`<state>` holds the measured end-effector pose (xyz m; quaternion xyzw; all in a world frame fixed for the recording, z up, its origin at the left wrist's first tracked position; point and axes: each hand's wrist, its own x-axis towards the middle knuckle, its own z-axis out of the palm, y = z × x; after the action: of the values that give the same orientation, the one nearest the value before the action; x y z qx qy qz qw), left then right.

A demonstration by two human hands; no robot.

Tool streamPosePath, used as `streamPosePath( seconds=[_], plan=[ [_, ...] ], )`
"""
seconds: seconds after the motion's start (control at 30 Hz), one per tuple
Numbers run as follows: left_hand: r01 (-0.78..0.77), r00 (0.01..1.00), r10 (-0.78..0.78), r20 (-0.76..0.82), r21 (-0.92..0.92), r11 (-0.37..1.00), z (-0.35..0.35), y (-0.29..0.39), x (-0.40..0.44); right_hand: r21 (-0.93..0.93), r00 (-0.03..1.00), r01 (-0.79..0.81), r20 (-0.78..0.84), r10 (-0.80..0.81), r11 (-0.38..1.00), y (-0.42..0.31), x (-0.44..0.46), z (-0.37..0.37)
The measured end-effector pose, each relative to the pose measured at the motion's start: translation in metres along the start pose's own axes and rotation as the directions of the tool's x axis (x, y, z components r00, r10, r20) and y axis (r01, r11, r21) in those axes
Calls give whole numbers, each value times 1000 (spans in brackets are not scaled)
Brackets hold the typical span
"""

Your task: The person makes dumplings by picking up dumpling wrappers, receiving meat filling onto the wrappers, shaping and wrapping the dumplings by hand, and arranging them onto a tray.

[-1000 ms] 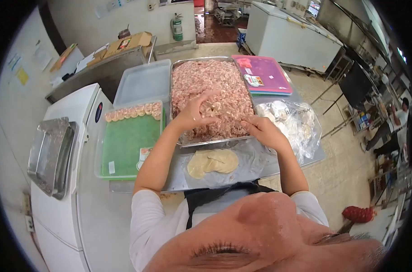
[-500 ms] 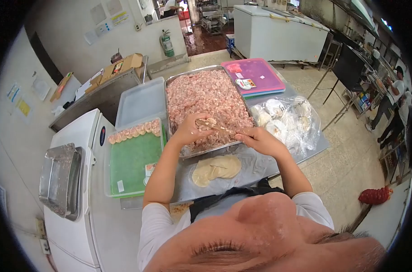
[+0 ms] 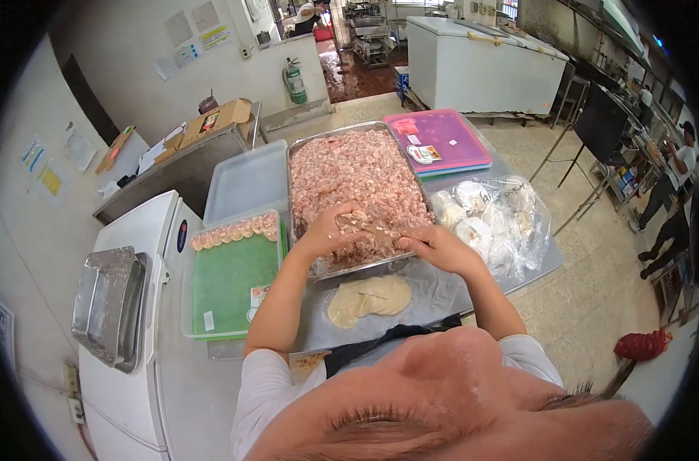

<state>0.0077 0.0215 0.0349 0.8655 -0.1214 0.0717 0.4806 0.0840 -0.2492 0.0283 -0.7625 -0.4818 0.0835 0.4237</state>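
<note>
My left hand (image 3: 328,232) is cupped over the near left part of the meat tray, its fingers curled round a small dumpling wrapper (image 3: 356,216) that is mostly hidden. My right hand (image 3: 440,247) grips a thin wooden spatula (image 3: 376,229), whose tip reaches to the wrapper. Beneath both hands lies ground meat (image 3: 353,165), heaped in a large metal tray (image 3: 290,180). On the table just before me, round dough wrappers (image 3: 370,300) rest in an overlapping pile. To the left, a row of filled dumplings (image 3: 238,231) lines the far edge of a green-bottomed container (image 3: 230,280).
An empty clear container (image 3: 245,183) sits behind the green one. Purple lids (image 3: 445,138) are stacked at the back right, near a plastic bag of white bundles (image 3: 491,223). Metal pans (image 3: 111,307) stand on a white appliance at left. Other people (image 3: 676,169) are far right.
The view has shifted slightly, so the table appears lower and further right. The spatula's tip has come in against the wrapper in my left hand; both hands stay over the tray.
</note>
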Motion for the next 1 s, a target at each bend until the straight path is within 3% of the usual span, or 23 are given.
streamPosePath(
  seconds=[0.07, 0.2, 0.27, 0.37, 0.47, 0.53, 0.67, 0.73, 0.77, 0.87, 0.9, 1.0],
  plan=[
    [199, 980, -182, 85, -286, 937, 5, 9, -2, -20, 1000, 13, -21, -13, 1000, 2, 2, -12],
    [-54, 999, 53, 10, 73, 996, 1, 17, 2, -51, 991, -132, 25, 133, 990, -13, -2, -37],
    [-170, 979, 181, -90, 114, 979, 4, 22, 0, -48, 995, -74, 64, 77, 996, -8, -5, -38],
    [-283, 958, 285, 5, 151, 947, 2, 10, 2, -65, 991, -68, 111, 75, 996, -19, -6, -36],
    [-41, 993, 40, 107, 4, 999, 0, 9, -3, -101, 996, 16, 88, -7, 995, -18, -3, -22],
    [-152, 986, 150, 74, 22, 988, -2, -14, -3, -46, 994, 108, 35, -107, 993, -19, -3, -8],
    [-218, 975, 224, -8, 198, 956, -3, -17, -3, -78, 996, 30, 92, -22, 997, 3, 12, 1],
    [-116, 989, 129, -76, 159, 980, -7, -36, 4, -179, 991, 11, 134, 14, 984, 12, 27, -8],
    [-65, 990, 81, -112, 136, 989, -7, -47, 6, -278, 993, 100, 85, -79, 955, 9, 30, -13],
    [178, 955, -205, -216, -136, 975, -10, -64, 6, -618, 978, -8, -168, -122, 786, -26, 33, 0],
    [309, 931, -334, -148, -168, 936, -16, -52, 4, -577, 942, 107, -202, -269, 809, -27, 33, 9],
    [103, 976, -156, -155, -303, 947, -11, -82, 14, -551, 967, 148, -92, -236, 821, 29, 46, 29]
  ],
)
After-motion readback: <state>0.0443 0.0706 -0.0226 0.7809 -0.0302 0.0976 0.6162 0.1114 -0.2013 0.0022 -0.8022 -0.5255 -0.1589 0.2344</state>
